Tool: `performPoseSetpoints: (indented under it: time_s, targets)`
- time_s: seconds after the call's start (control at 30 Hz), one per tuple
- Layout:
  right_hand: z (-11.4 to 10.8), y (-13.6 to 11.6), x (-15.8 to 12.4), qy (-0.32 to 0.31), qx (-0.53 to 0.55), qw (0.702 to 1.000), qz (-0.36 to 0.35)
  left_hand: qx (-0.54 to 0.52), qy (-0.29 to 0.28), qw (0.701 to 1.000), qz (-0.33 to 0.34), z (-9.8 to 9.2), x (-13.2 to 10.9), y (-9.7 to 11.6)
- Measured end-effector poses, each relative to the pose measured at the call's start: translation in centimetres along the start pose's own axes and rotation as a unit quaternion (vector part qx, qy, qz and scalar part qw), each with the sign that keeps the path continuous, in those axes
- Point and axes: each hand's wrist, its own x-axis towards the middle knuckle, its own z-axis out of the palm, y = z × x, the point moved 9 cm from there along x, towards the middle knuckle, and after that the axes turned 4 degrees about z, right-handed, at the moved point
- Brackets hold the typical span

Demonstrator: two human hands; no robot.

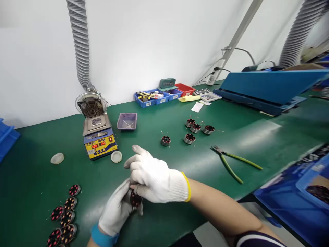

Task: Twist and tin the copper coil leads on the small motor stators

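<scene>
My left hand (115, 209), in a white glove with a blue band at the wrist, is closed around a round motor stator (135, 199) with dark coppery windings. Over it comes my right hand (151, 175), gloved in white with a yellow cuff edge. Its thumb and a finger are pinched together at the stator's upper edge; whatever lies between them is hidden. The other right fingers are loosely bent. Both hands partly cover the stator, which is tilted.
Several stators (67, 218) lie at the lower left, more (189, 138) at centre right. Green-handled cutters (231, 159) lie open on the green table. A solder pot (100, 142), two white lids (116, 156), a purple tray (127, 121) and blue bins (145, 103) stand farther back.
</scene>
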Motion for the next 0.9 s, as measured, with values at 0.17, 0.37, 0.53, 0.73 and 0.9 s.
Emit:
performPoseSetpoints:
  time_s: [0.17, 0.37, 0.53, 0.73, 0.9]
  targets:
    - [-0.5, -1.4, 0.8, -0.037, -0.044, 0.998, -0.035, -0.121, 0.008, 0.989, 0.086, -1.3, 1.0, 2.5]
    - [-0.7, -0.7, 0.7, -0.029, -0.021, 0.999, -0.003, -0.012, -0.147, 0.984, -0.105, 1.3, 0.9, -2.6]
    - [-2.3, 2.8, -1.4, 0.06, 0.138, 0.984, 0.098, 0.001, -0.095, 0.995, 0.032, 1.3, 0.6, -0.8]
    - [-1.7, 6.1, -6.5, 0.232, 0.156, 0.938, 0.206, -0.116, 0.011, 0.993, 0.018, 0.3, 0.2, 0.2]
    - [1.7, 2.1, -6.1, 0.148, -0.005, 0.986, 0.078, -0.142, -0.013, 0.99, -0.015, 0.8, -0.1, 0.0]
